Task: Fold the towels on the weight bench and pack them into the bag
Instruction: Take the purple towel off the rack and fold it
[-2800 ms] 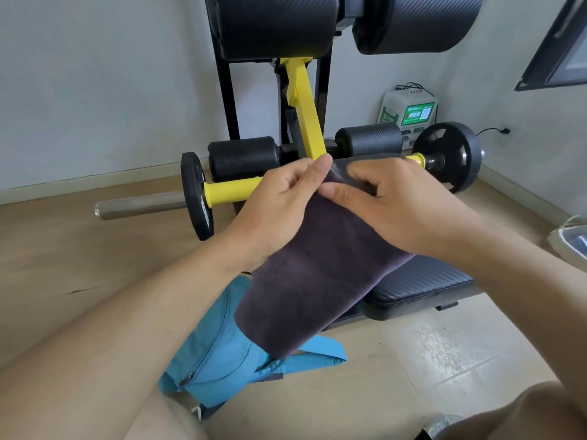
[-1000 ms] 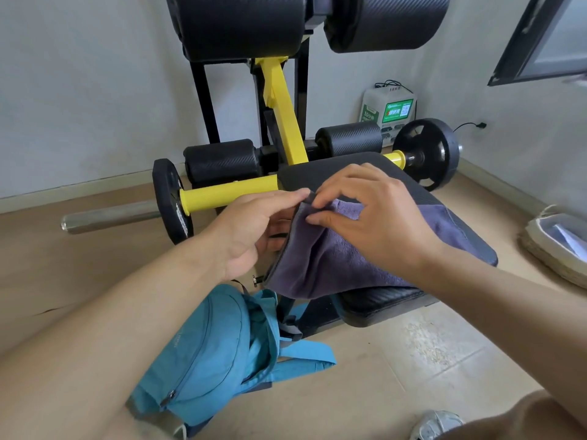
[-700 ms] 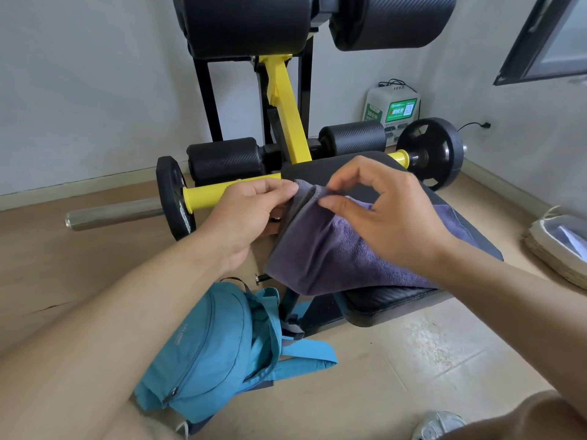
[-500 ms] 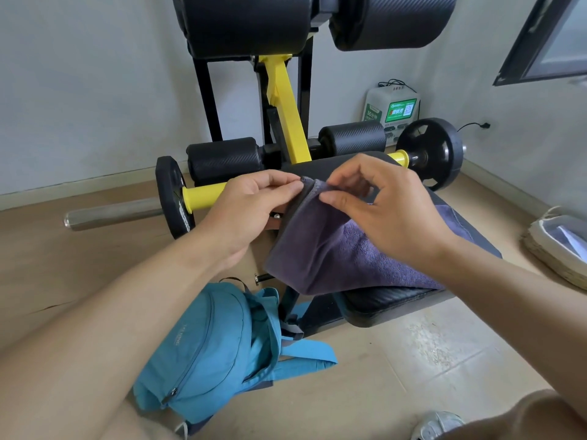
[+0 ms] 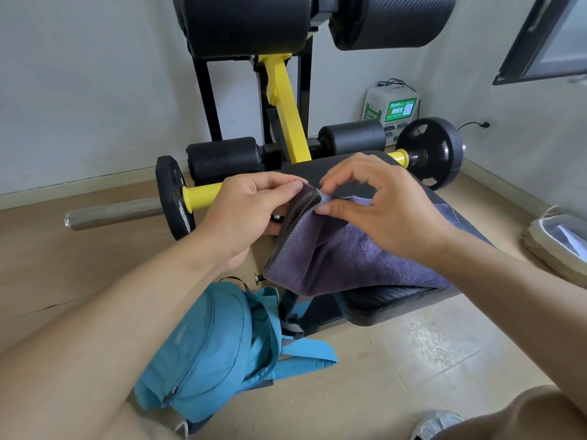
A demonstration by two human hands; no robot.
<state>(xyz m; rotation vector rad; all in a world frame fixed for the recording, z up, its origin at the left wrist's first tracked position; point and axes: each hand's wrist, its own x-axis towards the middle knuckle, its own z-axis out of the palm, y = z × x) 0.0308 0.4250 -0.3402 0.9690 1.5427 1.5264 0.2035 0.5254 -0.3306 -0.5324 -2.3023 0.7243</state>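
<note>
A purple-grey towel (image 5: 343, 258) lies on the black padded weight bench (image 5: 390, 304), its left part lifted off the pad. My left hand (image 5: 247, 211) pinches the towel's raised corner between thumb and fingers. My right hand (image 5: 378, 204) pinches the same edge just to the right, thumb against forefinger, the other fingers arched above. A blue bag (image 5: 219, 350) lies on the floor below the bench's near-left corner, with its straps trailing right.
A barbell (image 5: 127, 212) with black plates and yellow sleeves lies across the floor behind the bench. The yellow-and-black frame (image 5: 286, 112) with round pads rises beyond. A woven basket (image 5: 552, 246) sits at the right, a white-green box (image 5: 392, 106) by the wall, a shoe (image 5: 435, 423) at the bottom.
The towel, held up in the air 2.8 s ago, has come down onto the bench. Over the last second both hands lifted its left corner slightly and brought their fingertips together on it.
</note>
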